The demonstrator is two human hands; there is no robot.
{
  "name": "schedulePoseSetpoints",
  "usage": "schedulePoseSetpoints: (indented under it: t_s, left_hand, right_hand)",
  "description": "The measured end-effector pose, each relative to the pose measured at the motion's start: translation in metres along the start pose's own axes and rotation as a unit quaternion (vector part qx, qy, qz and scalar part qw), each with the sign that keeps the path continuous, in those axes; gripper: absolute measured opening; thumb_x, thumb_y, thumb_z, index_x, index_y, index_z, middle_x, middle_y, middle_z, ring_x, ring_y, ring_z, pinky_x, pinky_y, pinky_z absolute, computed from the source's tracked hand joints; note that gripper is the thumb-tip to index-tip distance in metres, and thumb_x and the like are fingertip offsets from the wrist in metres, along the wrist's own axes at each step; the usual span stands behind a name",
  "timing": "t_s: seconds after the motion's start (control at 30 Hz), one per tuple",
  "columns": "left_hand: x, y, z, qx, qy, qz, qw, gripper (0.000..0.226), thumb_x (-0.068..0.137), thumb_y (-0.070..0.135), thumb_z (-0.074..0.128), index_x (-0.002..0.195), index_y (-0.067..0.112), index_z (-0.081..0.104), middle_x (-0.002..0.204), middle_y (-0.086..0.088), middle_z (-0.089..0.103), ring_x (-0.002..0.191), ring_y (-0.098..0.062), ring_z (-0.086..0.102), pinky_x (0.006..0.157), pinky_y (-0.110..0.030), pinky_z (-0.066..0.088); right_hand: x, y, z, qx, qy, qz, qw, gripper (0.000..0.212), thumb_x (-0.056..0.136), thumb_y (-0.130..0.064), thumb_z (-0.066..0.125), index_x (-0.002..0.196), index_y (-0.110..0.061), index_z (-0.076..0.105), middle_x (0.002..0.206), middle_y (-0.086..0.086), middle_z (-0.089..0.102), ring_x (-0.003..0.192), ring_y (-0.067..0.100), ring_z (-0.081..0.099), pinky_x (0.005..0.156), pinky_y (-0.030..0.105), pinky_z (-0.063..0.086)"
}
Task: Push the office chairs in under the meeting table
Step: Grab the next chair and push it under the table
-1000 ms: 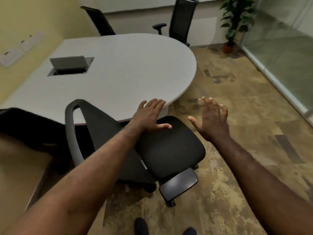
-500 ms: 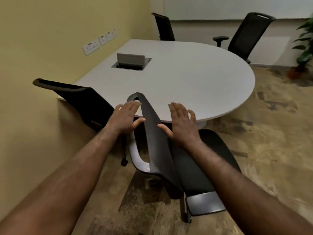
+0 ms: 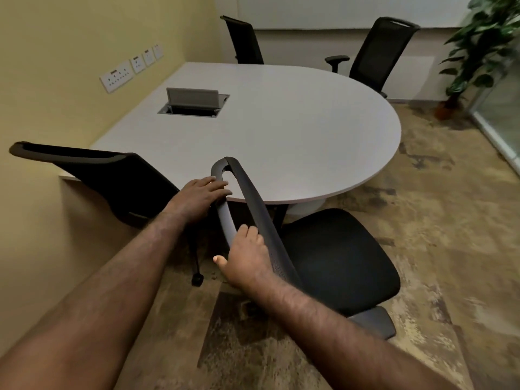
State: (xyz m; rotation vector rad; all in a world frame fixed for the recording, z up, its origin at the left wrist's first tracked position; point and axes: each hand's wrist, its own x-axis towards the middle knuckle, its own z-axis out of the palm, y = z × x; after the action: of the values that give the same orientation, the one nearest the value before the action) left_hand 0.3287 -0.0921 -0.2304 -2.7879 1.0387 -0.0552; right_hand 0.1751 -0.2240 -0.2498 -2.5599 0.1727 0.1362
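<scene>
Near chair (image 3: 334, 257) at meeting table (image 3: 281, 130) near edge, sideways: seat faces right, backrest edge-on, long axis running toward table. Left hand (image 3: 201, 197) grasps backrest rim; right hand (image 3: 247, 260) wraps lower frame, thumb free. Mottled brown floor (image 3: 436, 220), yellow wall (image 3: 70, 38). Half second ago both palms lay flat.

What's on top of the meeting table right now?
On the meeting table only an open cable box with its lid raised shows. The near chair's backrest and the left hand cover part of the near edge, so that strip cannot be checked.
</scene>
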Motion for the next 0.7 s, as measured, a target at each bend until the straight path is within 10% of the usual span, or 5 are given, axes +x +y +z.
schedulePoseSetpoints:
  t_s: [0.23, 0.7]
  left_hand:
    - [0.003, 0.008, 0.026, -0.061, 0.057, 0.018, 0.996, 0.044, 0.084, -0.001, 0.062, 0.123, 0.017, 0.052, 0.151, -0.002, 0.037, 0.144, -0.03, 0.019, 0.116, -0.045, 0.022]
    - [-0.04, 0.075, 0.025, -0.07, 0.09, -0.037, 0.993, 0.047, 0.079, -0.009, 0.064, 0.121, 0.008, 0.054, 0.144, -0.012, 0.045, 0.143, -0.034, 0.02, 0.118, -0.05, 0.015]
  right_hand:
    - [-0.004, 0.009, 0.01, 0.008, -0.024, 0.053, 0.998, 0.034, 0.09, -0.037, 0.06, 0.11, -0.016, 0.042, 0.098, 0.005, 0.062, 0.085, 0.023, 0.064, 0.069, 0.042, 0.057]
    - [-0.052, 0.064, -0.009, -0.019, -0.043, -0.002, 0.999, 0.031, 0.08, -0.033, 0.065, 0.103, -0.016, 0.052, 0.078, -0.001, 0.053, 0.071, 0.021, 0.059, 0.055, 0.036, 0.045]
